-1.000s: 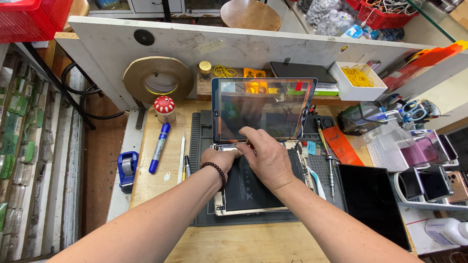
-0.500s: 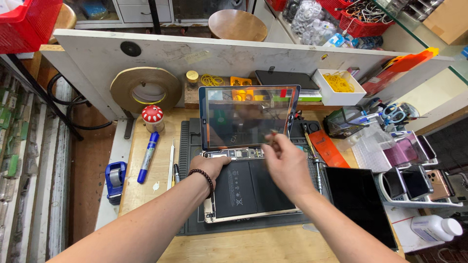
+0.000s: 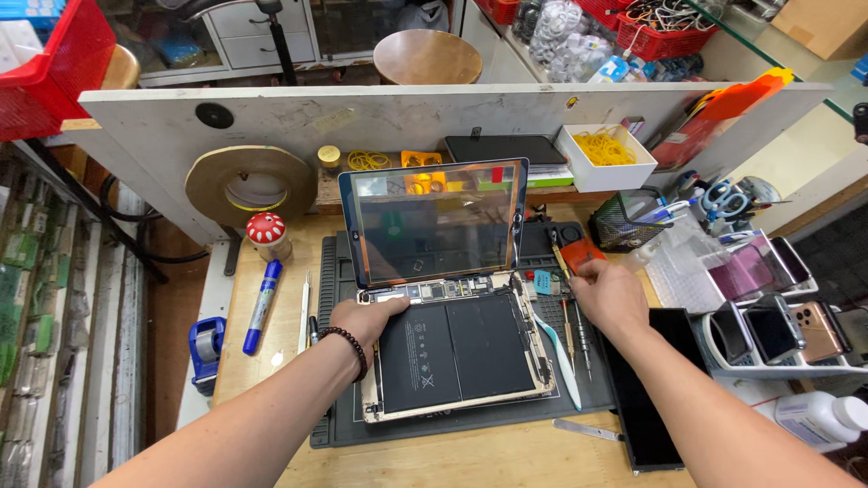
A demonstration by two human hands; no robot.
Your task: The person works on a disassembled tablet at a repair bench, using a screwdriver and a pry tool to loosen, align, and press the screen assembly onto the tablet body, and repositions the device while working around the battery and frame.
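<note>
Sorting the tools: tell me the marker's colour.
Blue, with a white band; the marker shows in the head view.

Single view, head-worn camera. The scene is seen from above and behind the forearms, angled steeply down and forward over a wooden workbench (image 3: 434,461). Close range: both arms enter from the bottom edge, the left hand (image 3: 366,318) and right hand (image 3: 608,294) centred. A white partition board (image 3: 407,113) is taken in ahead, with stools and red crates beyond. No second view is provided.
</note>
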